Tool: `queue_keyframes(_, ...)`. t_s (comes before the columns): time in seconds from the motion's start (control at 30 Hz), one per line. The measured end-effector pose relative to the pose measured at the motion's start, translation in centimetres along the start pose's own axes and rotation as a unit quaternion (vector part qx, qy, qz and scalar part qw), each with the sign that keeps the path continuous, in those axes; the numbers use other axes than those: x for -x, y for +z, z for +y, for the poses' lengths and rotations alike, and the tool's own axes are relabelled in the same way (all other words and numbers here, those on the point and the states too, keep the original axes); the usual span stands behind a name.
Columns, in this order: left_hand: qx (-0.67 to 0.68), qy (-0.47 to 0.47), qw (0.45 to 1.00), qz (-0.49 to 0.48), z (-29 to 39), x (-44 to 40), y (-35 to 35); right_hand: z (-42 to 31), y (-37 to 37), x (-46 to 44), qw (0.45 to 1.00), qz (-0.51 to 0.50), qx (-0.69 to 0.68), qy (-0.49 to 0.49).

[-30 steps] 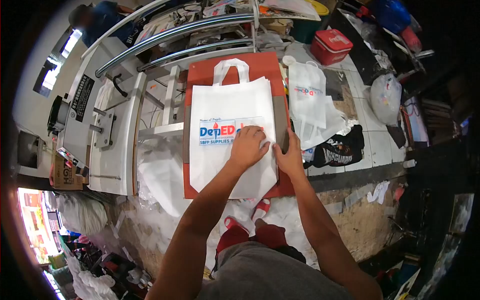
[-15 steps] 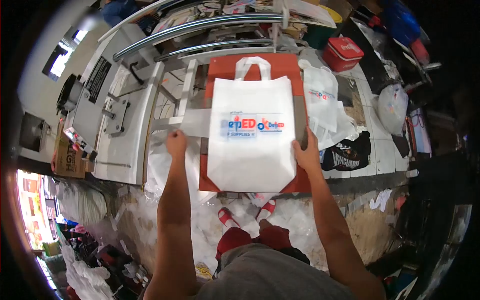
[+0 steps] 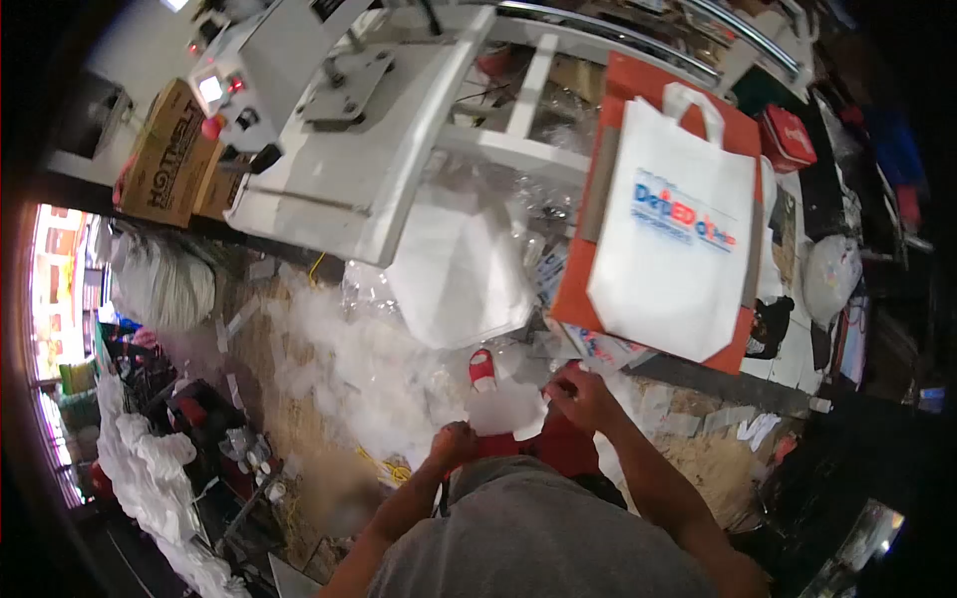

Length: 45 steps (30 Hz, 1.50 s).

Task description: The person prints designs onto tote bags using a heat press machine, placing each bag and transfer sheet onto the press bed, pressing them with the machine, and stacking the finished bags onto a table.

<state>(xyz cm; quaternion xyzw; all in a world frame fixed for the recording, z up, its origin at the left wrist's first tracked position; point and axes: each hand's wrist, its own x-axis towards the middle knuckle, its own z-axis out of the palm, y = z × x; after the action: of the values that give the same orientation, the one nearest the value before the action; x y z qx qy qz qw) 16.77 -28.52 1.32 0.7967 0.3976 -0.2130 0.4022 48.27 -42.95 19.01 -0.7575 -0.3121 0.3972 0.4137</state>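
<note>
Close to my body, both hands hold a small pale sheet, which is blurred. My left hand is closed on its left edge, and my right hand pinches its right side. Up and to the right, a white tote bag with blue and red "DepED" print lies flat on a red-orange board. Neither hand touches the bag.
A white press machine with a lit control box stands at the upper left, beside a brown "HOTMELT" carton. White bags lie between machine and board. A red box sits at the upper right. Pale scraps cover the floor.
My view has turned left. Both hands have left the bag area and come down near my body. The pale sheet, seen at my left hand half a second ago, is now between both hands.
</note>
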Motion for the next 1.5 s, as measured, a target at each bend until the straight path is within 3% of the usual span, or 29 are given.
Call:
queue_keyframes(0.07, -0.031, 0.007, 0.998, -0.045, -2.5, -0.1, 0.8, 5.0, 6.7, -6.7, 0.998, 0.054, 0.029, -0.016)
queue_keyframes(0.13, -0.011, 0.051, 0.998, 0.045, -5.0, -0.8, 1.4, 7.0, 10.2, -13.0, 0.983, 0.139, 0.111, -0.054)
queue_keyframes(0.17, -0.009, 0.05, 0.998, 0.039, -5.3, -0.8, 0.3, 7.3, 11.1, -15.8, 0.968, 0.173, 0.169, -0.066)
queue_keyframes(0.23, 0.147, -0.019, 0.987, 0.064, -4.9, -0.9, -3.1, 9.2, 12.2, -20.5, 0.962, 0.186, 0.195, -0.039)
queue_keyframes(0.3, 0.142, 0.026, 0.984, 0.1, -7.2, -0.6, -4.7, 11.1, 13.2, -23.7, 0.944, 0.218, 0.248, 0.008)
queue_keyframes(0.43, 0.134, 0.016, 0.982, 0.134, -12.2, 0.9, -5.9, 12.5, 14.3, -25.9, 0.905, 0.262, 0.327, 0.078)
queue_keyframes(0.7, 0.104, -0.049, 0.989, 0.092, -14.2, 1.5, -6.2, 14.2, 14.7, -26.4, 0.9, 0.27, 0.338, 0.054)
queue_keyframes(0.77, 0.12, 0.002, 0.986, 0.117, -15.7, -0.2, -4.5, 14.1, 14.3, -26.6, 0.918, 0.259, 0.281, 0.102)
queue_keyframes(0.87, 0.148, -0.054, 0.984, 0.083, -13.4, -3.0, -5.7, 14.0, 14.0, -26.8, 0.927, 0.252, 0.264, 0.081)
queue_keyframes(0.97, 0.174, -0.031, 0.977, 0.121, -11.0, -6.5, -7.0, 12.6, 13.8, -25.3, 0.931, 0.231, 0.27, 0.088)
queue_keyframes(1.03, 0.175, -0.026, 0.976, 0.127, -9.3, -8.1, -8.4, 10.9, 13.3, -22.3, 0.916, 0.273, 0.274, -0.108)
queue_keyframes(1.1, 0.259, -0.027, 0.95, 0.17, -7.9, -9.7, -8.9, 10.9, 12.5, -18.5, 0.972, 0.19, 0.134, -0.032)
queue_keyframes(1.13, 0.298, -0.032, 0.946, 0.123, -7.2, -9.9, -9.7, 10.6, 11.6, -16.2, 0.987, 0.131, -0.04, 0.084)
queue_keyframes(1.17, 0.299, -0.026, 0.946, 0.121, -6.2, -9.8, -10.2, 9.8, 10.7, -14.1, 0.955, 0.066, -0.213, 0.196)
queue_keyframes(1.2, 0.475, -0.121, 0.869, 0.069, -5.2, -9.8, -10.9, 8.6, 10.1, -12.9, 0.955, 0.073, -0.213, 0.192)
queue_keyframes(1.23, 0.626, -0.21, 0.751, 0.01, -4.5, -10.0, -11.3, 6.6, 9.7, -11.9, 0.916, 0.065, -0.331, 0.216)
queue_keyframes(1.27, 0.73, -0.113, 0.665, -0.113, -5.0, -10.5, -11.5, 5.4, 9.3, -11.3, 0.863, 0.055, -0.445, 0.235)
queue_keyframes(1.3, 0.728, -0.106, 0.667, -0.117, -3.6, -10.0, -12.7, 5.6, 9.0, -10.9, 0.864, 0.061, -0.445, 0.228)
queue_keyframes(1.37, 0.664, -0.127, 0.729, -0.108, 0.0, -8.5, -15.9, 6.2, 8.3, -11.0, 0.964, 0.046, -0.233, 0.116)
queue_keyframes(1.4, 0.69, -0.021, 0.713, -0.124, -1.4, -9.4, -15.3, 2.3, 7.7, -10.6, 0.957, 0.028, -0.218, 0.191)
queue_keyframes(1.43, 0.686, -0.013, 0.716, -0.126, -1.4, -8.4, -16.8, 1.8, 7.7, -10.3, 0.958, 0.034, -0.219, 0.184)
queue_keyframes(1.47, 0.546, 0.037, 0.835, -0.047, -1.5, -7.2, -18.4, 1.4, 7.7, -9.4, 0.98, 0.052, -0.162, 0.1)
queue_keyframes(1.5, 0.384, 0.09, 0.918, 0.037, -0.1, -5.7, -20.5, 1.0, 7.5, -8.7, 0.992, 0.073, -0.102, 0.015)
